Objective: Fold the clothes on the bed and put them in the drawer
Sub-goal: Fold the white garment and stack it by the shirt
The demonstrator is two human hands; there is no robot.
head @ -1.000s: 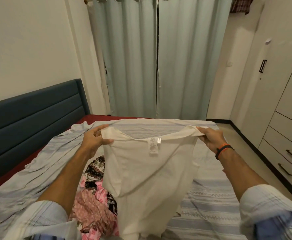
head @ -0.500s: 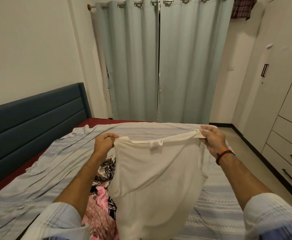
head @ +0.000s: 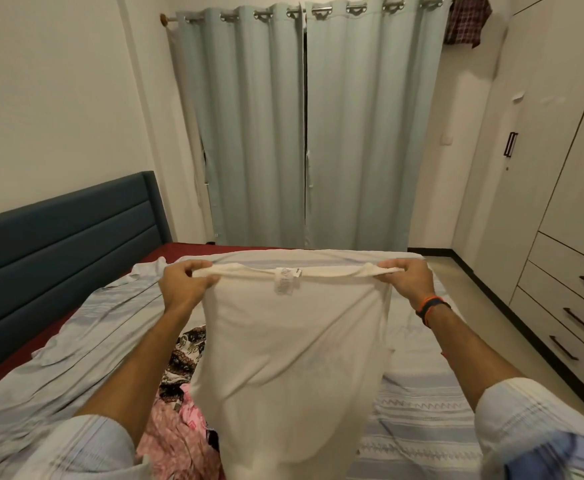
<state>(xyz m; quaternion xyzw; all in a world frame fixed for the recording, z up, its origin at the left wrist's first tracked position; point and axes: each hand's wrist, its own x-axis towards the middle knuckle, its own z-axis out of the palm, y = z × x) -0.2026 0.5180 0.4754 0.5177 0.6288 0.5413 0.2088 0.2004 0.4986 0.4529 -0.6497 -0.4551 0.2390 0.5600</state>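
The bed [head: 422, 410] fills the lower frame; the drawers [head: 574, 299] stand at right. The white garment [head: 290, 358] hangs at centre above the bed, held taut along its top edge. The left hand [head: 183, 285] and right hand [head: 406, 278] each pinch one upper corner. The fabric appears light, soft and limp; corner grips suit it. Patterned clothes [head: 179, 410] lie at lower left.

Both hands, left [head: 183, 284] and right [head: 409, 278], pinching cream garment [head: 290, 358] taut above bed [head: 422, 414]

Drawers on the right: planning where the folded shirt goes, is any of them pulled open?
No, the drawers all sit flush while both hands hold the cream shirt.
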